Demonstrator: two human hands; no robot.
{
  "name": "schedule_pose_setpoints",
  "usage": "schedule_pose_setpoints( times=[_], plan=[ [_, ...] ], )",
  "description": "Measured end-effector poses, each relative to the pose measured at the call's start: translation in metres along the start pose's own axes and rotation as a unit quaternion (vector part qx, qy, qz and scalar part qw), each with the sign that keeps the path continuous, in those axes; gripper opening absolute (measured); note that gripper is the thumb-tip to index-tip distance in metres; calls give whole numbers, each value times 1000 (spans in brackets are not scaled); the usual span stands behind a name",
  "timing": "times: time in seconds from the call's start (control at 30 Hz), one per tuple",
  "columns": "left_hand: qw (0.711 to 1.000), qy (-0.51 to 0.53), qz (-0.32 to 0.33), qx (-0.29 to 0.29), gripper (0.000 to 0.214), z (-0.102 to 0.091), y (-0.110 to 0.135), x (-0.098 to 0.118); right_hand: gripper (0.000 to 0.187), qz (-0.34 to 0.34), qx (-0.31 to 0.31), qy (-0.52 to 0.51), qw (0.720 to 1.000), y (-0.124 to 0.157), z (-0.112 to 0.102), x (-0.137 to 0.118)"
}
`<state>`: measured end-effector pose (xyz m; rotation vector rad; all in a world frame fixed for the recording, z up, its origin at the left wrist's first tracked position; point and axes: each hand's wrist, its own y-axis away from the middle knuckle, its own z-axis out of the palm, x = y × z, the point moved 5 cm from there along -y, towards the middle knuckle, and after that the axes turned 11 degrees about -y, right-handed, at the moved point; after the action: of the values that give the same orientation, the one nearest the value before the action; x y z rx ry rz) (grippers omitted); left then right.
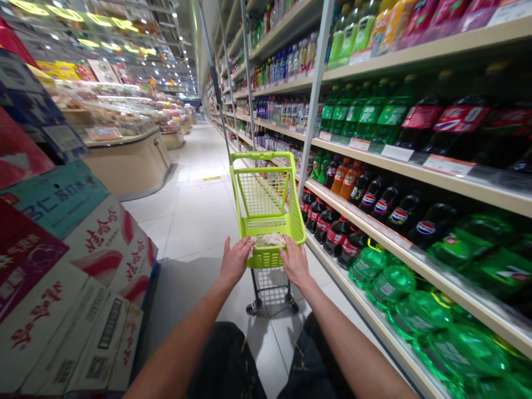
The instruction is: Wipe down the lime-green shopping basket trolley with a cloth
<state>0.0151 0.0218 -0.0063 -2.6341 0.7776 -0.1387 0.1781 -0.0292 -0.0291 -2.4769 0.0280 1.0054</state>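
A small lime-green shopping cart point(266, 257) stands upright ahead of my knees, its near basket end toward me. At the left corner of that end, my left hand point(236, 259) has its fingers closed over the rim, one finger sticking up. Against its fingertips is a whitish, crumpled, soft-looking material point(273, 239), which also lies across the near part of the basket; its kind is unclear. My right hand point(295, 261) grips the right corner, thumb outside and fingers over the edge. Dark wheels point(254, 306) rest on the floor under the basket.
Drink shelves point(415, 160) run along the right, with large green bottles point(411, 310) at the bottom. Stacked cartons point(95, 260) rise close on the left. A rounded display counter point(124, 160) stands beyond them. The tiled aisle point(195, 205) stretches ahead.
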Motion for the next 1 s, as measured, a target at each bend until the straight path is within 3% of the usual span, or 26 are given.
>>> schedule_pose_setpoints(
  times=[0.07,0.23,0.3,0.43,0.53,0.6,0.8,1.0],
  plan=[
    [1000,10,-8,3,36,0,2,-2,48,-14,5,-15,1000,-1,5,0],
    [998,30,62,-4,32,6,-12,46,50,-39,12,-29,999,-1,6,-4],
    [995,26,92,-9,31,7,-15,54,48,-29,15,-24,999,-1,-2,-2],
    [996,10,91,-21,35,3,-8,23,47,-10,23,-16,1000,-1,-16,6],
    [998,11,57,-32,39,0,-1,-4,47,-28,31,-23,999,0,-12,9],
    [997,23,52,-50,39,-1,-2,-8,46,-44,34,-25,998,1,-5,10],
    [993,18,63,-96,32,-1,-14,5,42,-87,-8,-30,996,1,7,13],
    [994,17,78,-75,22,-6,-17,38,42,-99,0,-24,995,-7,-12,45]
  ],
)
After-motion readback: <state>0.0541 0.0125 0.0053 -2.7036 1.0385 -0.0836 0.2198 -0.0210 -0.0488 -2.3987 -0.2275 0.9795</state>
